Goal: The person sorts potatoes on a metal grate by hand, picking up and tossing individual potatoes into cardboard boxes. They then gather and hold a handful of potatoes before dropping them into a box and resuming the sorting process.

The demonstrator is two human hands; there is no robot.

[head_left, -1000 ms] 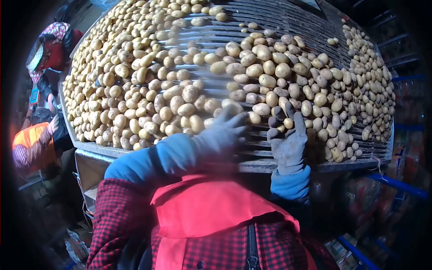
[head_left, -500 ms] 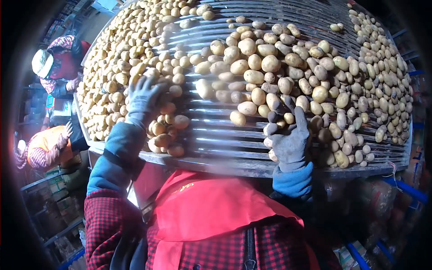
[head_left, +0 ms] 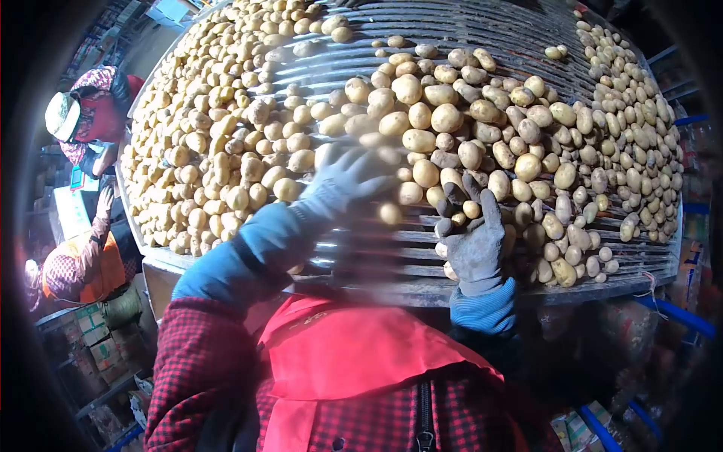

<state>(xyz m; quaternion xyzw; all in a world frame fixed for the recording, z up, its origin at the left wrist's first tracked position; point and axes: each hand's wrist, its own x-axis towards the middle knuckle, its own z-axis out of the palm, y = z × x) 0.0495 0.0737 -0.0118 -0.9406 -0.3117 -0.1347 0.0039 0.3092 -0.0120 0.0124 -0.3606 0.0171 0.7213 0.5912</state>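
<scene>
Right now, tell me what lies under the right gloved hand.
The right hand rests on the roller table among potatoes, one small potato between its fingers. Whatever its palm covers is hidden.

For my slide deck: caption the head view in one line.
Grey-gloved left hand sweeps over tan potatoes on a metal roller table; right hand rests among them.

Matt potatoes, seemingly metal rollers.
</scene>
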